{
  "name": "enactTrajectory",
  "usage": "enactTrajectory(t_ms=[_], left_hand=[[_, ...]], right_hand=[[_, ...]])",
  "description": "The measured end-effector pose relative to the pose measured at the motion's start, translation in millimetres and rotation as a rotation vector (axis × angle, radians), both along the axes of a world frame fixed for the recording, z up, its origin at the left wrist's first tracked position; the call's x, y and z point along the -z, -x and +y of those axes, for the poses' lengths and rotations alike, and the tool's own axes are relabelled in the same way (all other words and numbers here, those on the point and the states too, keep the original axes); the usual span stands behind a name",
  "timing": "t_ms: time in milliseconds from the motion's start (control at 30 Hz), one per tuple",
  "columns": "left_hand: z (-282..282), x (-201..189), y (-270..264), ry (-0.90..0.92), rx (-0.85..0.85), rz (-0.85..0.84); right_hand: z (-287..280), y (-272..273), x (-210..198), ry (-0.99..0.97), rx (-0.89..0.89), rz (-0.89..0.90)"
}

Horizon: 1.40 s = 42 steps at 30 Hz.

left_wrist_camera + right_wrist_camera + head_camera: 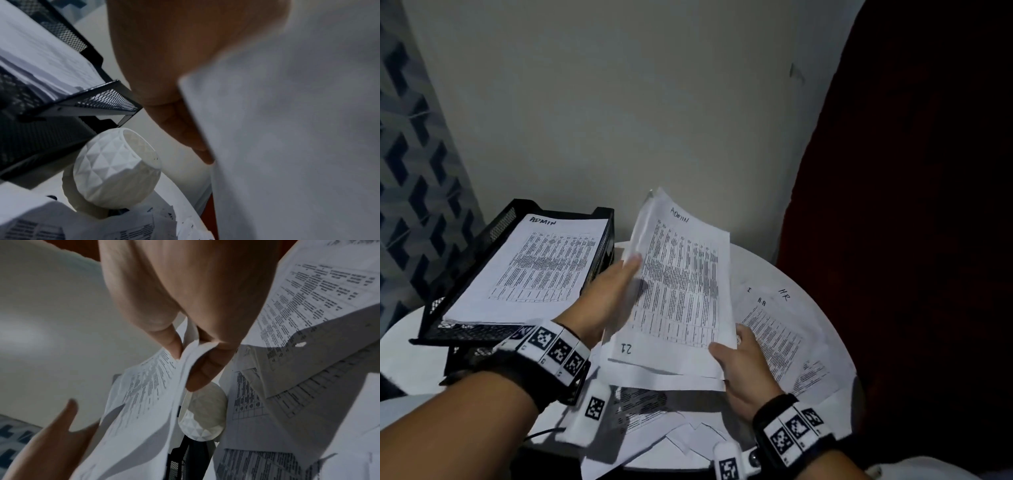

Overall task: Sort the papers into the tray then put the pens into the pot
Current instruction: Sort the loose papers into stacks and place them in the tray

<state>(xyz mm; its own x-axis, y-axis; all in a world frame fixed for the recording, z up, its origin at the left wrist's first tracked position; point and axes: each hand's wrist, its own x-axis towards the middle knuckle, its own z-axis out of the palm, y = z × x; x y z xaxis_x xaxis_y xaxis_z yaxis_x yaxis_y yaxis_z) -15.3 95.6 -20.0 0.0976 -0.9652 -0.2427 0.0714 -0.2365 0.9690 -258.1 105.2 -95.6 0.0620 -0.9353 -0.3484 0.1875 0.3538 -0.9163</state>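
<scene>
A printed sheet marked ADMIN [681, 284] is held tilted above the round table by both hands. My left hand [627, 274] grips its left edge, thumb on top and fingers underneath [180, 126]. My right hand [732, 342] pinches the lower right corner [191, 352] between thumb and fingers. The black mesh tray [599, 253] stands at the left, and another ADMIN sheet [534, 270] tops its upper tier. A white faceted pot [115, 168] sits beside the tray, hidden by the held sheet in the head view. No pens are in view.
Loose printed sheets, one marked HR [784, 329], cover the right and front of the white table [767, 263]. More sheets [647, 411] lie under the held one. A dark red surface [911, 240] rises at the right and a wall stands close behind.
</scene>
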Motion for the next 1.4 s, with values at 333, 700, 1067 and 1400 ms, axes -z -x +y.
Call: enactTrajectory(t_ms=[333,700,1067,1400], left_hand=[[-12,8,-7,0.108,-0.078,-0.406],[-19,23,-14,0.071,0.010,-0.480],[-17,13,-11,0.076,-0.023,-0.569],[-8,5,-14,0.093,-0.019,-0.590]], right_hand=[[-37,81,54,-0.221,0.267,0.541],[-50,108,104,-0.315,0.133,1.018],[-42,139,74,-0.263,0.332,1.044],[-28,150,46,-0.077,0.343,0.890]])
